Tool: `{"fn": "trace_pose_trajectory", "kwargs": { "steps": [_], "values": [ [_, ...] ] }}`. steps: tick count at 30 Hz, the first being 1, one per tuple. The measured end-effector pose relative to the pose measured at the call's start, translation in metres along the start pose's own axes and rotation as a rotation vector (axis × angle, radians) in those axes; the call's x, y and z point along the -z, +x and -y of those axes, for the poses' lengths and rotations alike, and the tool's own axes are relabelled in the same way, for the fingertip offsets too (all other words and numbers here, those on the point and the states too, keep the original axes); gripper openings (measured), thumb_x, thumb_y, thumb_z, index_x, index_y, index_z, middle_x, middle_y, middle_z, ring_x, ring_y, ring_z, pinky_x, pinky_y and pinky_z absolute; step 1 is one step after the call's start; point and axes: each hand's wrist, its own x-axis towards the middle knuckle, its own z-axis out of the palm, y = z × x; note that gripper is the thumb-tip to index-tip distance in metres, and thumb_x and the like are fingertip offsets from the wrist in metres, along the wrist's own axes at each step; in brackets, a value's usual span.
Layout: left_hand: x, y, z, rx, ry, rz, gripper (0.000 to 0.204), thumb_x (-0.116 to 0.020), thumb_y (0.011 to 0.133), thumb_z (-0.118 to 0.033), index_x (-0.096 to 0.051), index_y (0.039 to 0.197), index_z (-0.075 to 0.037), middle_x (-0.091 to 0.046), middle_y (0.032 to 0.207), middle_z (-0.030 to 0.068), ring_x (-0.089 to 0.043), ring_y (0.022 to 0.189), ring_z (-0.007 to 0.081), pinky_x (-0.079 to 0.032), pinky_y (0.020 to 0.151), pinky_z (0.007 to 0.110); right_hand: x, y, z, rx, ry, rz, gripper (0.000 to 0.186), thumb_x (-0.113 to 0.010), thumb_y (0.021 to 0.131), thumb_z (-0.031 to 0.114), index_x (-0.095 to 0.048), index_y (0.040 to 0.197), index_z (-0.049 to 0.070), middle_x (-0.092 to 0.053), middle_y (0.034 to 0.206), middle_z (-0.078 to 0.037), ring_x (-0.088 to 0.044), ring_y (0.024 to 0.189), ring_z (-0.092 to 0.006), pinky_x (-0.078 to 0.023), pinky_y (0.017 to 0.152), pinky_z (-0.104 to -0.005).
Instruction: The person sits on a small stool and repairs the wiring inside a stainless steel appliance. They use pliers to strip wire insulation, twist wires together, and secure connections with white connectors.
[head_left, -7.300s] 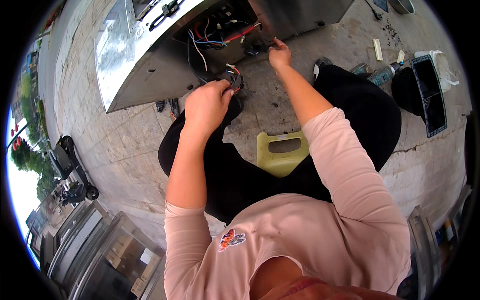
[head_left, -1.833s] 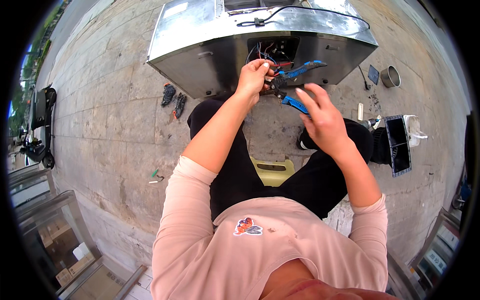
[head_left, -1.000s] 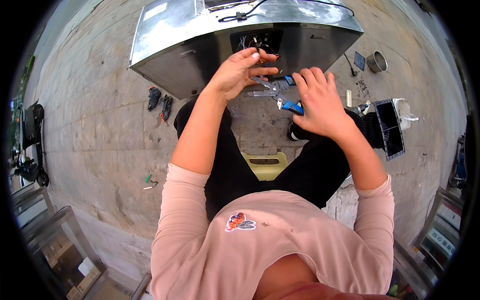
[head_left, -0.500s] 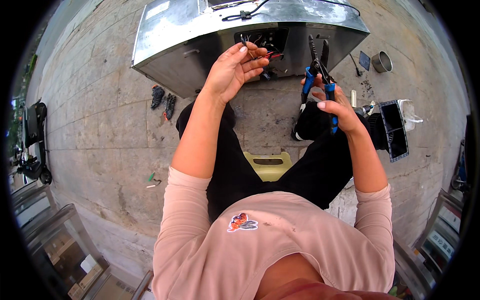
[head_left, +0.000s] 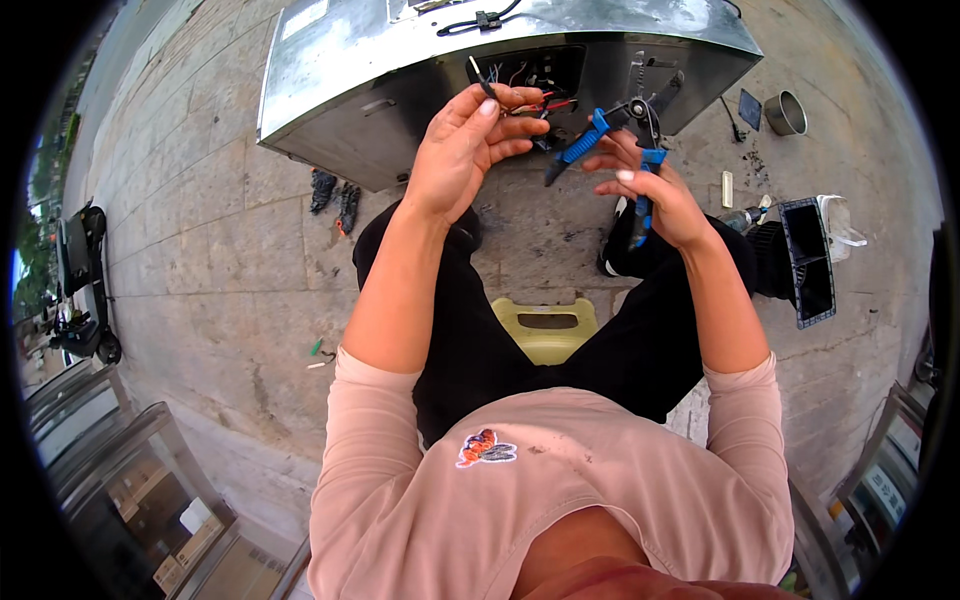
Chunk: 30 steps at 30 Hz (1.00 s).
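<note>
My left hand (head_left: 478,135) pinches a black cable (head_left: 484,80) whose pale end sticks up past the thumb and index finger. Just behind it, red, black and white wires (head_left: 555,102) come out of a dark opening in the front of a metal cabinet (head_left: 350,115). To the right, my right hand (head_left: 665,195) grips wire-stripping pliers (head_left: 639,108) with blue and black handles. One handle lies against the palm and the other stands out to the left, so the handles are spread wide and the jaws are apart. The jaws do not touch the cable.
A yellow-green stool (head_left: 545,335) shows between my legs. On the paving at right are a metal cup (head_left: 785,113), a black divided tray (head_left: 808,262) and a drill-like tool (head_left: 742,218). Dark gloves (head_left: 347,207) lie at left, below the cabinet. A scooter (head_left: 82,285) stands far left.
The pliers' handles have opened wider and the left one has swung outward to the left. My right hand has moved slightly up and left. The left hand still pinches the cable.
</note>
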Motion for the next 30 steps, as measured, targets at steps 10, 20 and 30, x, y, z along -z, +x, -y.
{"fn": "trace_pose_trajectory", "kwargs": {
  "steps": [10, 20, 30],
  "values": [
    [-0.016, 0.009, 0.027, -0.146, 0.113, 0.003, 0.024, -0.048, 0.106, -0.022, -0.061, 0.114, -0.003, -0.051, 0.141, 0.0123, -0.065, 0.112, 0.0232, -0.056, 0.091, 0.033, -0.019, 0.041, -0.014, 0.064, 0.131, -0.044, 0.028, -0.058, 0.095, 0.012, -0.061, 0.119, -0.004, -0.067, 0.083, -0.008, -0.065, 0.072, -0.0146, -0.055, 0.068, -0.0290],
    [-0.023, 0.017, 0.042, -0.308, 0.306, 0.011, 0.021, -0.041, 0.106, -0.012, -0.057, 0.113, 0.001, -0.038, 0.149, 0.0175, -0.062, 0.118, 0.0277, -0.057, 0.094, 0.038, -0.028, 0.047, -0.011, 0.119, 0.245, -0.138, 0.052, -0.072, 0.088, 0.001, -0.047, 0.133, -0.002, -0.066, 0.092, -0.007, -0.065, 0.070, -0.0126, -0.051, 0.059, -0.0244],
    [-0.026, 0.018, 0.043, -0.369, 0.358, 0.028, 0.022, -0.041, 0.107, -0.012, -0.057, 0.113, 0.002, -0.037, 0.148, 0.0184, -0.063, 0.116, 0.0287, -0.058, 0.094, 0.038, -0.030, 0.049, -0.013, 0.169, 0.203, -0.184, 0.039, -0.073, 0.086, 0.000, -0.055, 0.121, 0.000, -0.067, 0.093, -0.006, -0.069, 0.075, -0.0138, -0.052, 0.060, -0.0241]
  ]
}}
